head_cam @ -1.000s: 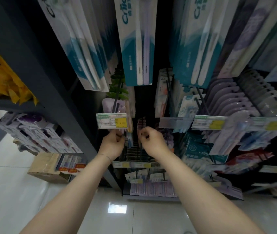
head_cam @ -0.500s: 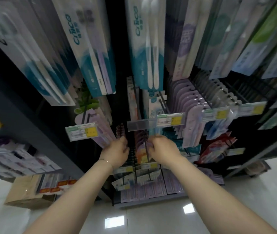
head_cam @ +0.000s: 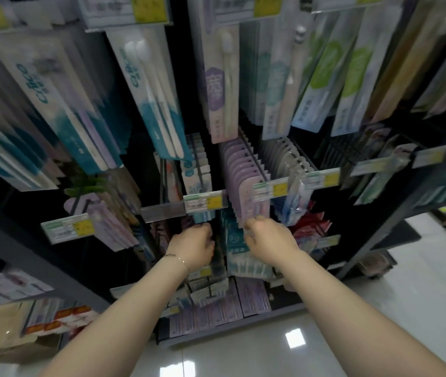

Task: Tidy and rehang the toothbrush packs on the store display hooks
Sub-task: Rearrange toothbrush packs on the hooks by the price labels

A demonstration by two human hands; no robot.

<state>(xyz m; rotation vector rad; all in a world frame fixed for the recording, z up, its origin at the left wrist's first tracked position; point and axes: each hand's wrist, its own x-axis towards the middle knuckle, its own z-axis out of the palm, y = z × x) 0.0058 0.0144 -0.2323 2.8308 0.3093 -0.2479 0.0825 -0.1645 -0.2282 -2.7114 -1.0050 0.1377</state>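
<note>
A dark store rack carries rows of toothbrush packs on hooks. My left hand (head_cam: 193,247), with a thin bracelet on the wrist, curls at the bottom of a blue-and-white row of packs (head_cam: 196,175) under a price tag (head_cam: 205,203). My right hand (head_cam: 269,240) touches the lower edge of the lilac row of packs (head_cam: 243,186), fingers bent. Between my hands hang teal packs (head_cam: 234,240). The image is blurred, so whether either hand grips a pack is unclear.
Long teal, purple and green toothbrush packs (head_cam: 159,104) hang overhead on the upper hooks. Red packs (head_cam: 311,227) hang at the right. A cardboard box (head_cam: 7,338) stands on the tiled floor at the left. The rack's base shelf (head_cam: 232,326) holds flat purple packs.
The view has tilted up and shifted right along the rack. Both hands have moved right to the blue-and-white and lilac rows, my right hand now under the lilac packs.
</note>
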